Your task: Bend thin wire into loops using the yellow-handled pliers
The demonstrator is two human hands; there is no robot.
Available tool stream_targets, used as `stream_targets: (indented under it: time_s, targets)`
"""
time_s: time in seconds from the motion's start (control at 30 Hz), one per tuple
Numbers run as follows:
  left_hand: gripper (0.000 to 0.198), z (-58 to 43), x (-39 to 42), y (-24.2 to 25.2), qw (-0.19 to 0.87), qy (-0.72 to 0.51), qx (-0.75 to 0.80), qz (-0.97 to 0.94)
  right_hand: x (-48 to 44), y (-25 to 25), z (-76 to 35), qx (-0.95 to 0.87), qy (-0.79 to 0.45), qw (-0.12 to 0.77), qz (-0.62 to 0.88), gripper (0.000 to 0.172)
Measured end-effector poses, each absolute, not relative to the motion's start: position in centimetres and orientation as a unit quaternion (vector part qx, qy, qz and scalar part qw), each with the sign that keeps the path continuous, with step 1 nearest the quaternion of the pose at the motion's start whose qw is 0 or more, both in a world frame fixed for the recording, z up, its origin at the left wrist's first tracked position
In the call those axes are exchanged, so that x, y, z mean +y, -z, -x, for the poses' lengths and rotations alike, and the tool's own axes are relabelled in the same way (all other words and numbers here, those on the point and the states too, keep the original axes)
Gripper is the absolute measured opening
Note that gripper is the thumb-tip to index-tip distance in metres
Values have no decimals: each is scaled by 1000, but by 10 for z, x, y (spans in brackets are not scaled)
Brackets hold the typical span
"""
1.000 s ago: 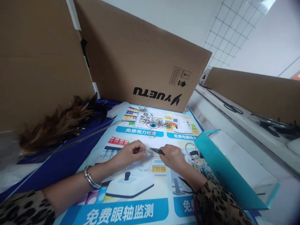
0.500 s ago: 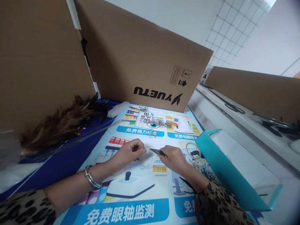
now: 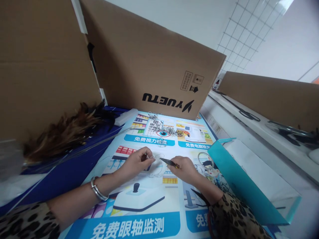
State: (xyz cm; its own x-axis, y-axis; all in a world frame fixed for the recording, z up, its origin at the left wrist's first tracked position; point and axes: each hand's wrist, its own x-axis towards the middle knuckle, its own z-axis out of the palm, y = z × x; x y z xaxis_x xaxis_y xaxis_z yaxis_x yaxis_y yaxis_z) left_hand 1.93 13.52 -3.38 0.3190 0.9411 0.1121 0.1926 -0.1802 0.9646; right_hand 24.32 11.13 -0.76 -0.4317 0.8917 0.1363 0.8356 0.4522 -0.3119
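My left hand (image 3: 138, 163) is closed in a pinch on a thin, looped wire (image 3: 159, 155), whose fine strands hang below the fingertips over the printed sheet. In my right hand (image 3: 184, 168) are pliers (image 3: 168, 162) with dark pointed jaws and a bit of yellow on the handle. Their tips point left and meet or nearly meet the wire, just right of my left fingertips. Whether the jaws grip it I cannot tell. Beyond my hands, a tangle of small wire pieces (image 3: 169, 130) lies on the sheet.
A teal box (image 3: 245, 181) with a white inside stands at the right. Cardboard panels (image 3: 149, 59) rise behind and left. Brown feathers (image 3: 64, 132) lie at the left. A round ring (image 3: 205, 159) and more wire pieces (image 3: 221, 182) rest beside the box.
The pliers have turned slightly, with their tips still beside my left fingertips. The wire loops have shifted a little. Both hands stay almost in place.
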Motion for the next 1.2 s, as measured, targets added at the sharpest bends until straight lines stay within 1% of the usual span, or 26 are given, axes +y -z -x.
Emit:
stream_targets:
  time_s: [0.17, 0.23, 0.6, 0.73, 0.87, 0.97, 1.03, 1.07, 1.13, 1.2]
  targets:
    - [14, -20, 134, 32, 499, -387, 425, -649, 111, 5, -243, -836, -99, 142, 521, 20]
    - [14, -19, 134, 32, 490, -393, 423, -653, 111, 4, -243, -835, -100, 141, 523, 21]
    - [21, -14, 140, 28, 337, -413, 414, -738, 110, 3, -241, -833, -113, 138, 524, 19]
    - [17, -14, 140, 28, 338, -426, 410, -732, 109, 4, -240, -833, -117, 133, 523, 20]
    - [14, -15, 138, 28, 369, -414, 413, -722, 109, 5, -240, -837, -126, 127, 517, 21]
    - [25, -15, 138, 27, 377, -394, 414, -729, 108, 6, -241, -838, -127, 125, 515, 21]
    - [34, -15, 138, 25, 363, -389, 400, -746, 108, 6, -241, -838, -129, 123, 516, 21]
    - [35, -14, 138, 25, 353, -387, 390, -757, 108, 6, -241, -838, -132, 120, 515, 21]
    - [30, -13, 138, 24, 339, -377, 373, -777, 108, 5, -241, -838, -142, 113, 514, 21]
    - [20, -12, 138, 24, 336, -367, 360, -789, 108, 5, -240, -838, -151, 107, 513, 21]
